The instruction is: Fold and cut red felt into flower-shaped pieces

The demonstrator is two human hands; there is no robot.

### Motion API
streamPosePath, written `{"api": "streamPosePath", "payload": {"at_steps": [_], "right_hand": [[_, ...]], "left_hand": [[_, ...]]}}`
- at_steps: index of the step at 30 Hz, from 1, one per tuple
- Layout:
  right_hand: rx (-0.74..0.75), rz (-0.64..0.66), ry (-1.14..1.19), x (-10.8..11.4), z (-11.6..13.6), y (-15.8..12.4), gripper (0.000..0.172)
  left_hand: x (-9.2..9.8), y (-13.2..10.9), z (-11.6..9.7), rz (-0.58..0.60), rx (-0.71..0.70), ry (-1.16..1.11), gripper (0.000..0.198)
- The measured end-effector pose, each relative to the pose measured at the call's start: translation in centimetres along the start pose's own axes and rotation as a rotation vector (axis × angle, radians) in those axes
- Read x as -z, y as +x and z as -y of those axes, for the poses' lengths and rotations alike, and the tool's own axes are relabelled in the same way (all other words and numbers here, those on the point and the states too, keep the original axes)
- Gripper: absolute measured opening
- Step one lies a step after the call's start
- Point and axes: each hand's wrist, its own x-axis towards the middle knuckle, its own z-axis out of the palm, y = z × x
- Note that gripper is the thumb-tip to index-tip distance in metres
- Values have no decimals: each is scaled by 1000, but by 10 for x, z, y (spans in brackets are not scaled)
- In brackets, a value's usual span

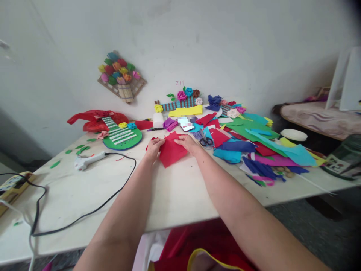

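Note:
A piece of red craft paper [172,152] is held up over the white table between my two hands. My left hand [155,147] pinches its left edge, with another bit of red showing beside the fingers. At the upper right of the sheet, my right hand [186,143] grips it between thumb and fingers. Just beyond lie a phone [186,124] and a folded purple paper [170,124]. Scissors [206,141] with dark handles rest to the right of my right hand.
Left of my hands are a glue gun [89,160] with a black cord [93,214] and a green guitar-shaped craft [122,137]. Heaped coloured paper [254,139] covers the right side, near a large jar [344,158]. A power strip [14,188] sits at the left edge.

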Motion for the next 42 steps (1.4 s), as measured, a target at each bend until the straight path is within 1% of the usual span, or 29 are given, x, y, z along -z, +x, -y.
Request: {"api": "streamPosePath", "payload": {"at_steps": [5,11,16,22,24,28,30,37,42], "right_hand": [[17,10,-3,1,-3,1,19],[7,5,12,1,-5,2,18],[20,-5,40,0,-3,2,24],[114,-1,-59,1,-2,3,23],[113,-2,-72,2,-2,4,25],[56,-5,-75,3,-3,5,32],[47,-9,-85,2,-3,4,33],[72,-11,-163,2,-5,6,33],[129,12,-210,4,-7,7,31]], "left_hand": [[0,0,0,-11,8,9,20],[0,0,-1,-5,-17,46,21],[0,-2,-2,0,-19,41,21],[0,-2,-1,2,4,-8,21],[0,-1,0,2,5,-14,20],[0,0,1,-11,1,-30,21],[-1,0,1,-12,8,-40,20],[-2,-2,-3,-19,19,-32,20],[-1,-1,-1,-23,31,-69,19]]}}
